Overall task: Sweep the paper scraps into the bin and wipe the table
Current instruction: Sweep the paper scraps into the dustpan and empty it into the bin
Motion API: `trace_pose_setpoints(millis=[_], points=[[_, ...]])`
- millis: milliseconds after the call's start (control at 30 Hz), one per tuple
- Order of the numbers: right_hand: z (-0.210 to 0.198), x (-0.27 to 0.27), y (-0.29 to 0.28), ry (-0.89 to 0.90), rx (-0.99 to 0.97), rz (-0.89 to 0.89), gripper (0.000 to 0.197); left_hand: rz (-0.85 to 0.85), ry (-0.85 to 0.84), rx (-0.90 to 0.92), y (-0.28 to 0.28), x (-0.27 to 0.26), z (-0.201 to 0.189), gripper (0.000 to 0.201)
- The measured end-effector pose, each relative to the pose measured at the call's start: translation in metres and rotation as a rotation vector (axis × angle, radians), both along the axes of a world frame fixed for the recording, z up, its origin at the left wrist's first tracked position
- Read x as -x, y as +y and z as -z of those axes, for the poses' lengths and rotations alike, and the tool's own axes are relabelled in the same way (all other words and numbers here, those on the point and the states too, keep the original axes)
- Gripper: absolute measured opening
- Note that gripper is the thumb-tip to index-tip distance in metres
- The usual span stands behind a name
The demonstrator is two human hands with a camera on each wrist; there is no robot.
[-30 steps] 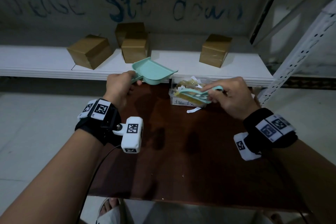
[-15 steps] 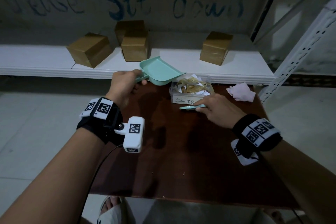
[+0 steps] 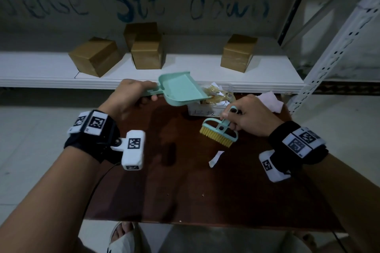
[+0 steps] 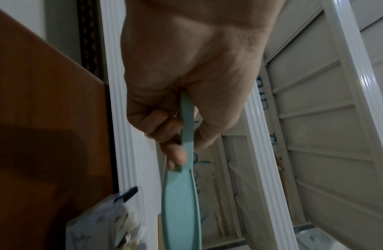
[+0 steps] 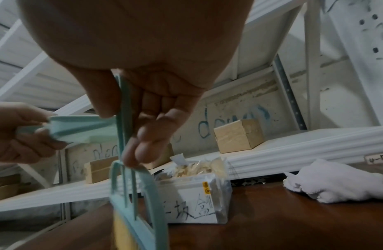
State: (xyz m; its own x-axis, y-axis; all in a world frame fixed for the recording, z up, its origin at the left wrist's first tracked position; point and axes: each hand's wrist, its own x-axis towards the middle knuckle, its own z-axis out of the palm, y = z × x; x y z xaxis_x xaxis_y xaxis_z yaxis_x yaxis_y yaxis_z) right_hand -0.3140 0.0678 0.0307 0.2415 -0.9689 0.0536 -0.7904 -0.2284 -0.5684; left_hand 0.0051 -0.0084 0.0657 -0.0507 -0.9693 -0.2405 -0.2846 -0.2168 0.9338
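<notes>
R hand [image 3: 251,118] has lifted the brush [image 3: 219,132] off the table [image 3: 185,191] since 0.5 s ago, fingers pinching its handle. L hand [image 3: 131,96] still grips the dustpan [image 3: 181,89], tipped over the bin [image 3: 207,109] at far edge. One scrap [image 3: 214,158] lies mid-right. Cloth [image 3: 270,101] far-right corner. Boxes [image 3: 95,55] on shelf [image 3: 41,72] behind.

A white shelf [image 3: 185,76] is spanning mid-frame, carrying four brown boxes [image 3: 95,55]. Blue writing [image 3: 135,2] is showing on the grey wall [image 3: 236,26] above. Pale floor [image 3: 37,129] is lying at left.
</notes>
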Motion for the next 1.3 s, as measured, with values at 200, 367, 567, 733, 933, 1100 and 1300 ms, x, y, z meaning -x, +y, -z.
trace_pose_setpoints(millis=[200, 367, 567, 733, 933, 1100, 1300], points=[[0.003, 0.015, -0.002, 0.251, 0.088, 0.167, 0.041, 0.245, -0.120, 0.004, -0.006, -0.030, -0.003, 0.054], [0.006, 0.008, 0.009, 0.257, 0.020, 0.121, 0.034, 0.636, -0.307, -0.121, 0.005, -0.027, -0.003, 0.046], [0.015, -0.004, 0.005, 0.179, 0.002, 0.114, 0.040, 0.810, -0.465, -0.231, 0.014, -0.007, 0.007, 0.028], [0.013, -0.012, 0.006, 0.165, -0.001, 0.098, 0.042, 0.822, -0.613, -0.291, 0.011, -0.001, 0.017, 0.031], [0.016, -0.023, 0.011, 0.053, -0.032, 0.081, 0.048, 0.809, -0.670, -0.394, 0.014, 0.012, 0.028, 0.022], [0.021, -0.034, 0.012, -0.022, 0.012, 0.075, 0.051, 0.846, -0.645, -0.396, 0.019, 0.030, 0.041, 0.017], [0.015, -0.036, 0.014, -0.130, -0.048, 0.070, 0.040, 0.888, -0.622, -0.379, 0.018, 0.037, 0.062, 0.014]])
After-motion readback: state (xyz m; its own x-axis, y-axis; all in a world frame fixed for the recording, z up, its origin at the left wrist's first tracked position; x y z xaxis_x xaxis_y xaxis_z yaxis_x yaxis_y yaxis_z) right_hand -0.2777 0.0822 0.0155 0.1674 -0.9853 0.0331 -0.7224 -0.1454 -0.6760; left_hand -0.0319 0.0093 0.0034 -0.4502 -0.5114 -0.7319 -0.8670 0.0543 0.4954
